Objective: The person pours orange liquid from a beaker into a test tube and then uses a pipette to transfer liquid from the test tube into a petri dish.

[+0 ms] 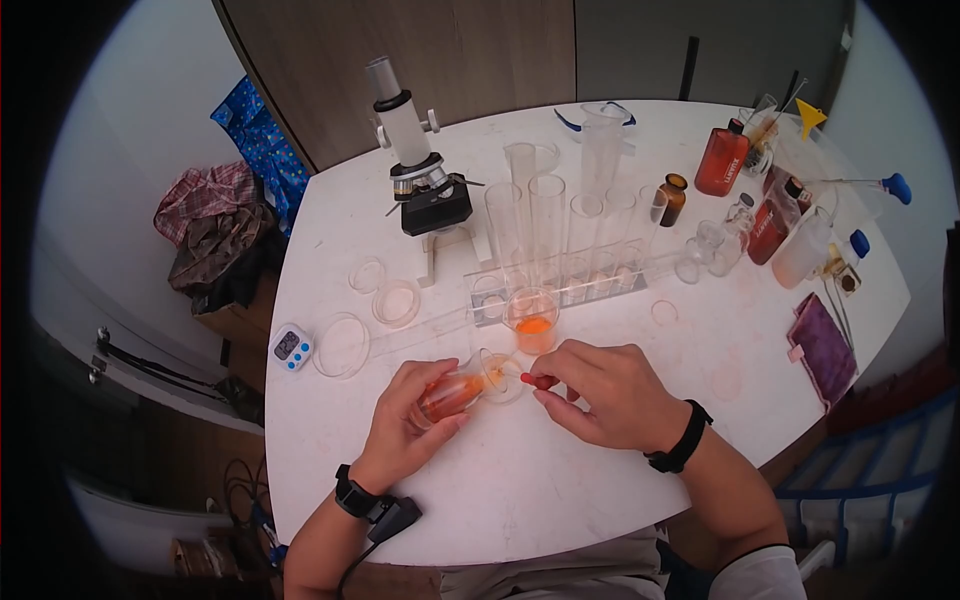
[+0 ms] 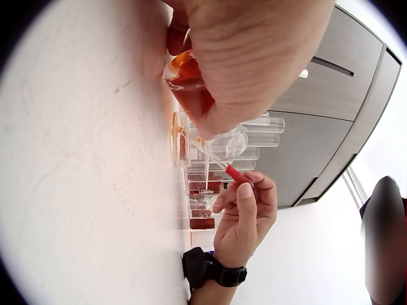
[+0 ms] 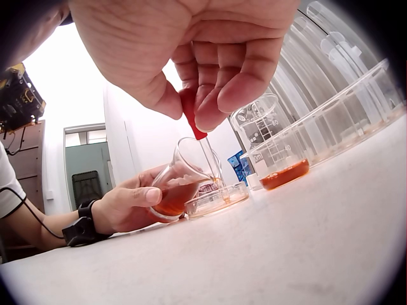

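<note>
My left hand [image 1: 405,415] grips a tilted glass vessel [image 1: 447,397] of orange-red liquid, its mouth facing right. In the right wrist view the vessel [image 3: 177,190] leans over a shallow glass dish [image 3: 218,202] on the table. The red rubber bulb [image 3: 191,114] of a glass dropper is pinched by my right hand [image 3: 210,57]; the dropper's tube points down at the vessel's mouth and the dish. Just behind, a beaker [image 3: 284,172] holds some orange liquid. The left wrist view shows the same bulb [image 2: 237,175] between thumb and fingers of my right hand [image 2: 243,219].
Behind the beaker stands a clear rack [image 1: 560,290] with several glass tubes. A microscope [image 1: 425,190], a timer [image 1: 291,347] and empty dishes [image 1: 341,346] are to the left. Red bottles [image 1: 722,160], a brown bottle [image 1: 672,199] and a purple cloth [image 1: 823,350] lie or stand right.
</note>
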`<state>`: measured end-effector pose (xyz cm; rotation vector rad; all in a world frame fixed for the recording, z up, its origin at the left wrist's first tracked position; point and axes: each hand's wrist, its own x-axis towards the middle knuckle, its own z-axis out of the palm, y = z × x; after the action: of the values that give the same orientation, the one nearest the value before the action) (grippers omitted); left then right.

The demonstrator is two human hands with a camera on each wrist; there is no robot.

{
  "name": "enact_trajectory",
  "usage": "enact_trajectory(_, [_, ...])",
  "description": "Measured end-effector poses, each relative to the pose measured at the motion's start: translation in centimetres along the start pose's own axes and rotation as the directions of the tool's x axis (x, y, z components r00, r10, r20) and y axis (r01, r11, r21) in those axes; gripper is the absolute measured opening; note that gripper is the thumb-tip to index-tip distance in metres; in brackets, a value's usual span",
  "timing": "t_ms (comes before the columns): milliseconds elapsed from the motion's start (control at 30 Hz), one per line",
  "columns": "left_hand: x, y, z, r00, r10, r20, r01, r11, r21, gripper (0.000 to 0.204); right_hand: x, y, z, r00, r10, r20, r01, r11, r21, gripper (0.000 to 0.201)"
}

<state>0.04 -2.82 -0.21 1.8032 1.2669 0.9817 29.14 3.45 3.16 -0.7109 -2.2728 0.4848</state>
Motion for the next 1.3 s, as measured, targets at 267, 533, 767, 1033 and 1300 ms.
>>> enact_trajectory(267, [0.04, -0.07, 0.01, 1.0, 0.011, -0.004, -0.01, 1.0, 0.012, 0.065, 0.0, -0.02, 0.04, 1.0, 0.0, -0.003, 0.0, 1.0, 0.004, 0.015])
enact_trajectory(533, [0.12, 0.01, 0.27, 0.997, 0.051, -0.053, -0.048, 0.997, 0.055, 0.059, -0.03, -0.02, 0.01, 1.0, -0.011, -0.002, 0.011, 1.0, 0.01, 0.015])
enact_trajectory(767, [0.01, 0.04, 0.07, 1.0, 0.002, -0.005, -0.002, 1.0, 0.017, 0.066, -0.09, 0.01, 0.16, 1.0, -0.016, -0.011, 0.016, 1.0, 0.013, 0.015])
enact_trajectory(1033, [0.08, 0.09, 0.19, 1.0, -0.001, -0.009, 0.001, 1.0, 0.004, 0.066, -0.05, -0.16, 0.0, 1.0, -0.003, 0.004, 0.003, 1.0, 0.009, 0.014])
enact_trajectory(1300, [0.14, -0.03, 0.31, 0.998, 0.042, -0.054, -0.04, 0.998, 0.042, 0.059, -0.07, -0.1, 0.06, 1.0, -0.011, -0.005, 0.011, 1.0, 0.017, 0.014])
